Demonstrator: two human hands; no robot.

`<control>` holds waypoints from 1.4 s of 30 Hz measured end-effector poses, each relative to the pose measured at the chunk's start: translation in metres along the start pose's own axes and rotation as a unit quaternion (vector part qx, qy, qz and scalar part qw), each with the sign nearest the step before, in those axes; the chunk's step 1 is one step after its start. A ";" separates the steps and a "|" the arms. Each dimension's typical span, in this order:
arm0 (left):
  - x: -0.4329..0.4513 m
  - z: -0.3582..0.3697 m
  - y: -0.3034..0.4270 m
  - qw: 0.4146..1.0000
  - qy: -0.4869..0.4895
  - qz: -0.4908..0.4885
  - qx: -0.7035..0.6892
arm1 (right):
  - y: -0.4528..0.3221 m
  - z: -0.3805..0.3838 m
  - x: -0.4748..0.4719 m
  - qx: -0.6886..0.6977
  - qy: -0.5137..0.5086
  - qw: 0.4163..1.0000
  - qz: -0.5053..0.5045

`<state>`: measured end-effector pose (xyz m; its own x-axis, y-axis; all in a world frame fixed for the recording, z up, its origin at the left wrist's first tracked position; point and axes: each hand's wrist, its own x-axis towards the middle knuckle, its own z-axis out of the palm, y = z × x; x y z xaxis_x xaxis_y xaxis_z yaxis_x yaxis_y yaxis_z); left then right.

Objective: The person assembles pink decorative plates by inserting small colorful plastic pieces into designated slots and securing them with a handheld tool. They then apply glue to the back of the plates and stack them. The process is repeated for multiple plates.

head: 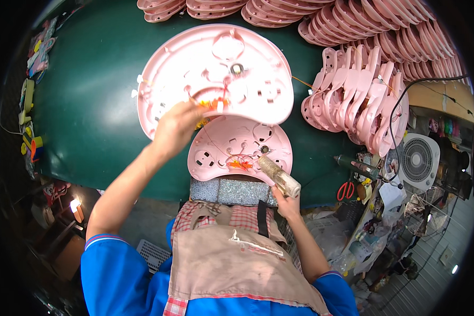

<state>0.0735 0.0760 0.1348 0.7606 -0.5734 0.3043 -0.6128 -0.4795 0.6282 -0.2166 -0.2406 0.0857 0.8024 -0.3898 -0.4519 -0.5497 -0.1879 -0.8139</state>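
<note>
My left hand (177,124) reaches over a large pink plastic shell (256,51), its fingertips at the orange parts and thin wires (215,104) along the lower edge. Whether something small is pinched there is hidden. Nearer to me, a second pink shell (221,136) lies hollow side up, with red wires and an orange part (239,164) inside. My right hand (287,203) grips a cloudy plastic bottle (281,177) with a ribbed end, slanted across that shell's right edge. Each shell has a round dark component, on the far one (236,69) and on the near one (264,149).
Rows of stacked pink shells (347,23) fill the far right of the green table (87,98), with more shells (351,93) standing on edge. A green corded tool (357,166) and red-handled scissors (345,190) lie at right. Toy parts (27,100) line the left edge.
</note>
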 end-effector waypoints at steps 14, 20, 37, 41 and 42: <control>-0.092 0.093 0.058 0.978 -0.184 0.015 -0.098 | -0.065 0.010 -0.004 0.018 -0.111 0.987 -0.118; -0.031 0.038 0.005 0.997 0.069 -0.023 0.001 | -0.070 0.045 0.011 -0.110 -0.115 0.986 -0.053; 0.036 0.028 -0.049 0.998 0.031 -0.052 0.009 | -0.027 -0.001 -0.021 0.043 -0.005 0.999 -0.017; -0.013 0.034 0.004 0.996 0.065 -0.027 0.046 | -0.021 0.003 -0.020 0.074 -0.008 0.997 0.038; -0.026 0.033 0.020 0.998 0.049 -0.023 0.042 | -0.015 0.000 -0.025 0.127 0.014 0.990 0.056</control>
<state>0.0345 0.0589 0.1159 0.8033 -0.4837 0.3476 -0.5893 -0.5605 0.5819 -0.2284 -0.2276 0.1092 0.7310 -0.4211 -0.5370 -0.5555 0.0899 -0.8266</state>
